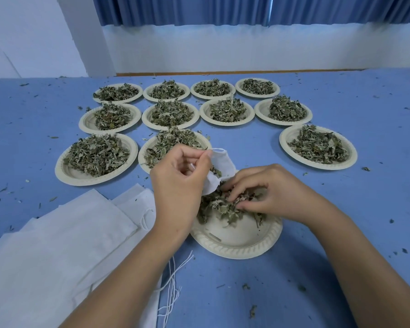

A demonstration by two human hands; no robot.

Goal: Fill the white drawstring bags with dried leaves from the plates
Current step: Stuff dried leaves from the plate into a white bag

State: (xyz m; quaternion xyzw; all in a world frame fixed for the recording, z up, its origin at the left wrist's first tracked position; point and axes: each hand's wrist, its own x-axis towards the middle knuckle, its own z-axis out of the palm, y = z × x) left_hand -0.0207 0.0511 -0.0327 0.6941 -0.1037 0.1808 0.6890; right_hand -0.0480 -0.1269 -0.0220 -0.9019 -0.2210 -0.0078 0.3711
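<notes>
My left hand (179, 176) pinches the rim of a small white drawstring bag (219, 165) and holds its mouth up over the nearest cream paper plate (237, 242). A heap of dried green leaves (219, 207) lies on the far half of that plate. My right hand (262, 190) rests on the heap with fingers curled around a bunch of leaves, close to the bag's mouth. Some leaves show inside the bag's opening.
A stack of flat white bags (64, 235) with loose strings (173, 275) lies at the near left. Several more plates heaped with leaves (171, 112) stand in rows further out on the blue table (341, 233). Leaf crumbs are scattered around.
</notes>
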